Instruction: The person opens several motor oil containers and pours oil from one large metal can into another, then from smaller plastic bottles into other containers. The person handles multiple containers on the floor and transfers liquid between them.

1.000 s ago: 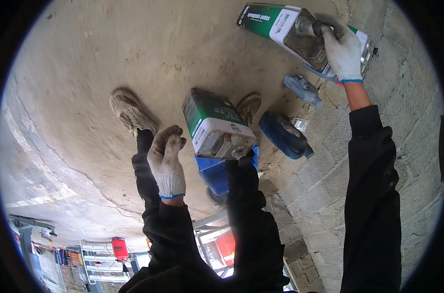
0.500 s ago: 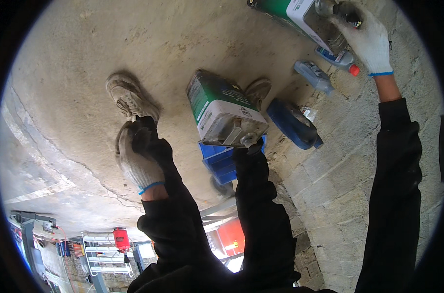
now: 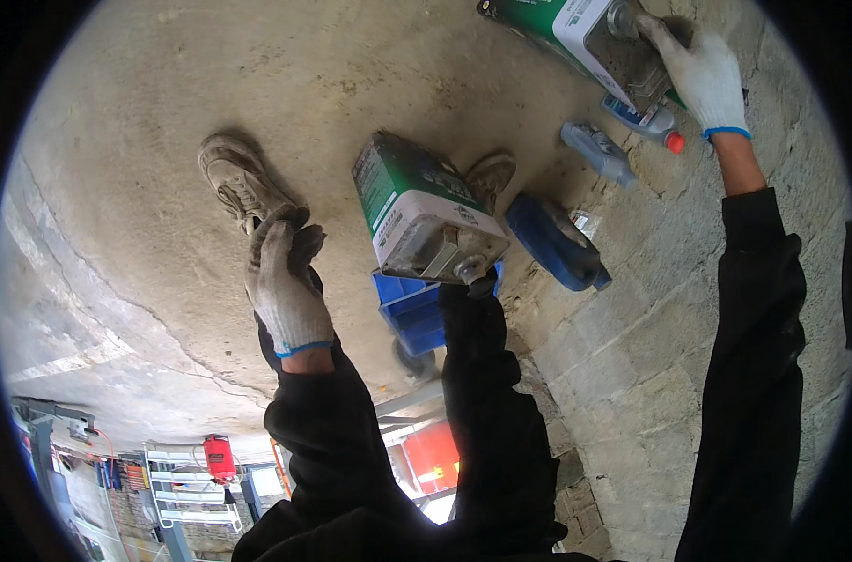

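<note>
Canister (image 3: 583, 39) of boxy green-and-white metal is extending leftward from the right grip (image 3: 709, 80), a white-gloved hand whose fingers are bending at its round spout (image 3: 621, 19); how tightly, I cannot tell. Below that grip, a grey plastic bottle (image 3: 643, 118) with a red cap is resting. Another green-and-white metal canister (image 3: 431, 211) is standing right of the left grip (image 3: 290, 288), which is hanging half-curled, holding nothing visible.

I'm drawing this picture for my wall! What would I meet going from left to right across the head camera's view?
Small red object near the bottom → left gloved hand → middle green-and-white can → dark blue jug → right gloved hand.
</note>
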{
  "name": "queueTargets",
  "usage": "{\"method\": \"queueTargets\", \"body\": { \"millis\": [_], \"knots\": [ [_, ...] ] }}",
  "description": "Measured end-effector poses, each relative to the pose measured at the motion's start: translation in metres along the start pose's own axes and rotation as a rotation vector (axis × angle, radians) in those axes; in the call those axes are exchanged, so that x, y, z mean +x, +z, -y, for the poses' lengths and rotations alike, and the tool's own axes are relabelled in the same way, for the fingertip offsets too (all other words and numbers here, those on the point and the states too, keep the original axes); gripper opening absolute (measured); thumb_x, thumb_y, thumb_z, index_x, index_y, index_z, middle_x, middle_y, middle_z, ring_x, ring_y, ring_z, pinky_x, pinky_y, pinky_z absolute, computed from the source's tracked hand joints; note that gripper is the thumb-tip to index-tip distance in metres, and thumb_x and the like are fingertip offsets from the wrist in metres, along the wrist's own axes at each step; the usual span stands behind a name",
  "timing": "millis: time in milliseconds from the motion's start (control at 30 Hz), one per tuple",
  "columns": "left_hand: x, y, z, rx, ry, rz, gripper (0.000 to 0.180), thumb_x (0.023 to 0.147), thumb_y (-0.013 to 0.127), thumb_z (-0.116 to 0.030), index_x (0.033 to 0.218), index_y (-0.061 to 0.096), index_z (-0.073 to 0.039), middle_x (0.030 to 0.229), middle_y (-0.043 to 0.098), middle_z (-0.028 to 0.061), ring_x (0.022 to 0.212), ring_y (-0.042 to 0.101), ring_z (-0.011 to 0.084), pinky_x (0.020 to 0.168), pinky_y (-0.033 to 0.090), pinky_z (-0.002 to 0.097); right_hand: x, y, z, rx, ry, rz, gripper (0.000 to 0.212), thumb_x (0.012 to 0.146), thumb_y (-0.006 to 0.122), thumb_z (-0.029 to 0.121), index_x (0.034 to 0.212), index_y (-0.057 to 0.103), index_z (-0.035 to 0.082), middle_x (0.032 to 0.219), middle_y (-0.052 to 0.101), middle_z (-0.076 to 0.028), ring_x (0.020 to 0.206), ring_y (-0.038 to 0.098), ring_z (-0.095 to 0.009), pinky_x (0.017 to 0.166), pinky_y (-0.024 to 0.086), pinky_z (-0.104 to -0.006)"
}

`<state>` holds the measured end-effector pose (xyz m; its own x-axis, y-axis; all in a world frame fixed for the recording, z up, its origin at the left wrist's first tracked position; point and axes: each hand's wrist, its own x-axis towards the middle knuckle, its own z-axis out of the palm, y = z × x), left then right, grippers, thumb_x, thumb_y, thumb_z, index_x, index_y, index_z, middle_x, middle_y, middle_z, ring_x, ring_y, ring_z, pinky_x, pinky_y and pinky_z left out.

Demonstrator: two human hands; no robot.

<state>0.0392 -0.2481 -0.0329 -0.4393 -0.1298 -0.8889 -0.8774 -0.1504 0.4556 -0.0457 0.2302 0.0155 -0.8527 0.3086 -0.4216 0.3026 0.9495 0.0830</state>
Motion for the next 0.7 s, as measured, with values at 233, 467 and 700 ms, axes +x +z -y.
{"method": "queueTargets", "body": {
  "millis": [233, 467, 700],
  "knots": [
    [0.005, -0.005, 0.008, 0.208, 0.099, -0.026, 0.036, 0.101, 0.054, -0.022, 0.123, 0.066, 0.005, 0.112, 0.070, 0.0163, 0.095, 0.069, 0.0240, 0.087, 0.056, 0.0334, 0.000, -0.001, 0.000, -0.047, 0.199, 0.062, 0.074, 0.097, 0.049, 0.066, 0.098, 0.075, -0.003, 0.100, 0.071, -0.030, 0.103, 0.067, -0.045, 0.094, 0.052, -0.0487],
    [0.000, 0.003, 0.001, 0.020, -0.015, -0.065, 0.038, 0.101, 0.055, -0.025, 0.125, 0.065, 0.003, 0.114, 0.070, 0.0160, 0.090, 0.067, 0.0226, 0.085, 0.053, 0.0314, -0.013, -0.019, 0.001, 0.062, -0.183, -0.101, 0.053, 0.088, 0.075, 0.037, 0.133, 0.066, 0.011, 0.119, 0.071, -0.018, 0.107, 0.071, -0.032, 0.093, 0.055, -0.0410],
    [0.002, -0.001, 0.004, 0.033, -0.019, -0.037, 0.040, 0.101, 0.056, -0.025, 0.128, 0.064, 0.003, 0.117, 0.070, 0.0173, 0.094, 0.067, 0.0237, 0.087, 0.054, 0.0339, 0.005, -0.016, 0.003, -0.138, -0.145, 0.108, 0.061, 0.082, 0.078, 0.052, 0.122, 0.072, 0.006, 0.108, 0.074, -0.020, 0.099, 0.072, -0.036, 0.089, 0.057, -0.0431]
  ]
}}
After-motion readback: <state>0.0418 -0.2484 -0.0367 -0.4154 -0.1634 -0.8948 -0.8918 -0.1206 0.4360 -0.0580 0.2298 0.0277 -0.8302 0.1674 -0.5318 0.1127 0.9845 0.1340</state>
